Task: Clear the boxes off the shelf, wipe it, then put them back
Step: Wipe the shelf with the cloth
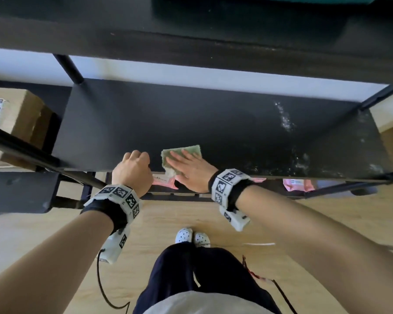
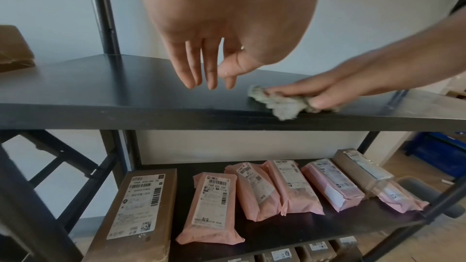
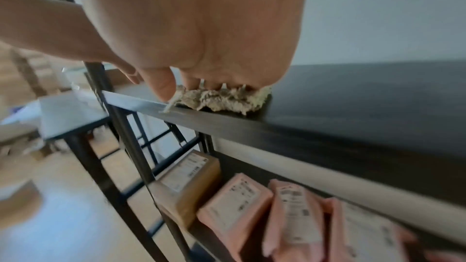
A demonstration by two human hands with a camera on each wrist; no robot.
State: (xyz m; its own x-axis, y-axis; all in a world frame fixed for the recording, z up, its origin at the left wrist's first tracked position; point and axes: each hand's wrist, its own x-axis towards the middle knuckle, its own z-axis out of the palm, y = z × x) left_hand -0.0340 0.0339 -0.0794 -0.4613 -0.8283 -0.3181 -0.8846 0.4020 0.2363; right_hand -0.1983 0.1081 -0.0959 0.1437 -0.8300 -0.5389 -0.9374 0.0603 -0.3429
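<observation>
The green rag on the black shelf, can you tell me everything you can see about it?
The pale green, fuzzy cloth rag looks soft, worn and frayed. It lies crumpled near the front edge of the black shelf board, with one tuft hanging just over that edge. The right hand presses down on it with straight, spread fingers, the thumb by its side. The left hand hovers close beside it and does not touch it. Whitish dusty smears show farther right on the shelf.

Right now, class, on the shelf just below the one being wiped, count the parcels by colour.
Pink parcels: 5 (the rightmost partly covered)
Brown boxes: 2
Total: 7
</observation>
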